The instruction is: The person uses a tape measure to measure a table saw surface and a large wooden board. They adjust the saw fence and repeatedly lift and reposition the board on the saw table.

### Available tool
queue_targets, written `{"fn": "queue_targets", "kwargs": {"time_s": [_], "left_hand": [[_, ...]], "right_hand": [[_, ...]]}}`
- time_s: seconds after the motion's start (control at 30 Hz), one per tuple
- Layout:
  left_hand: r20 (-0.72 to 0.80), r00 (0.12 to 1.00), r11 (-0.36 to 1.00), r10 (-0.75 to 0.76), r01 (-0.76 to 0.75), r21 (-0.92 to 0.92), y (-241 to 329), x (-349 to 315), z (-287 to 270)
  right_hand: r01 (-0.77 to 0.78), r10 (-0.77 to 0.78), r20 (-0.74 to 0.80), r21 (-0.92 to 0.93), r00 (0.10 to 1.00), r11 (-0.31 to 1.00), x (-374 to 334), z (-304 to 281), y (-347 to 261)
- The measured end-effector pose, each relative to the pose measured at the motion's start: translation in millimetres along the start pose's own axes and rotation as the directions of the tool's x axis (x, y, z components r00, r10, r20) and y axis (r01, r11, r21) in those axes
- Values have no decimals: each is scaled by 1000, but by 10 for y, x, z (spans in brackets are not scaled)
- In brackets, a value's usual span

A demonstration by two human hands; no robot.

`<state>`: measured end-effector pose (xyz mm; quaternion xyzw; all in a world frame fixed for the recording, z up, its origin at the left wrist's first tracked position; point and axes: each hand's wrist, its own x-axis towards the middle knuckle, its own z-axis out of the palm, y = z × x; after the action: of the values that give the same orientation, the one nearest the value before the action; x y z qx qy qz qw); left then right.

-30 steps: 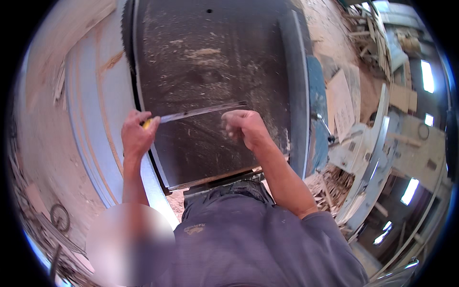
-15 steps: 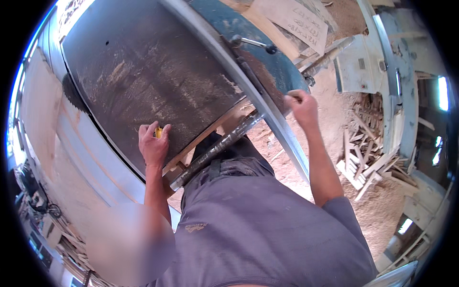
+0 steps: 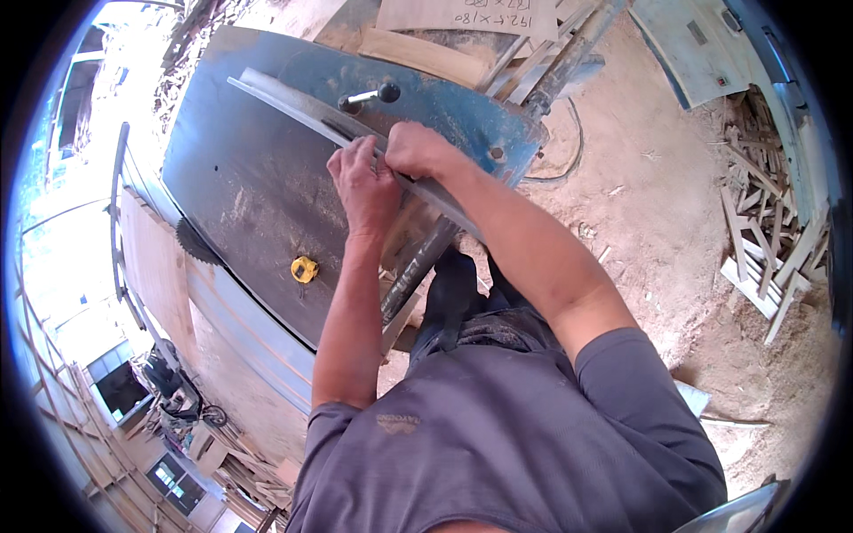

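Both of my hands are at the long metal rip fence (image 3: 289, 108), which lies slantwise across the dark top of a table saw (image 3: 258, 191). My left hand (image 3: 366, 191) has its fingers closed over the near side of the fence. Right beside it, my right hand (image 3: 418, 149) is curled into a fist against the fence, its fingertips hidden. A yellow tape measure (image 3: 304, 269) lies on the saw top, left of my left forearm. Beyond the fence, a lever with a black knob (image 3: 369, 96) sticks up.
At the saw's left edge rises a toothed circular blade (image 3: 197, 242), with a pale wooden panel (image 3: 160, 258) past it. A marked board (image 3: 471, 16) lies at the back. Wood offcuts (image 3: 769, 231) are heaped on the sawdust-covered floor (image 3: 649, 231) at right.
My left hand has let go of the tape measure and moved to the fence. My right hand has come left to meet it. The fence sits at another angle in view.
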<state>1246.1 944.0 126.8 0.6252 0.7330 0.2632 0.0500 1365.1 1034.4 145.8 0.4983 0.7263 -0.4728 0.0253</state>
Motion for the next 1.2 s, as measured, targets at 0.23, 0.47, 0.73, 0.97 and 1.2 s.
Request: {"fn": "queue_targets", "kwargs": {"time_s": [0.23,0.47,0.73,0.97,1.2], "left_hand": [[299,927,876,228,-329,352,50,169,-109],[625,751,761,212,-528,376,54,654,-243],[700,678,851,225,-487,199,62,873,-154],[645,760,992,77,-126,31,191,884,-124],[39,980,959,194,-182,-216,333,522,125]], "right_hand": [[42,-52,-96,-95,994,995,-165,143,-110],[97,-97,-9,1,995,995,-158,27,-17],[75,-70,-234,12,970,997,-204,376,35],[202,-202,2,-51,979,978,-398,-99,212],[224,-290,66,479,955,849,-1313,-295,1761]]}}
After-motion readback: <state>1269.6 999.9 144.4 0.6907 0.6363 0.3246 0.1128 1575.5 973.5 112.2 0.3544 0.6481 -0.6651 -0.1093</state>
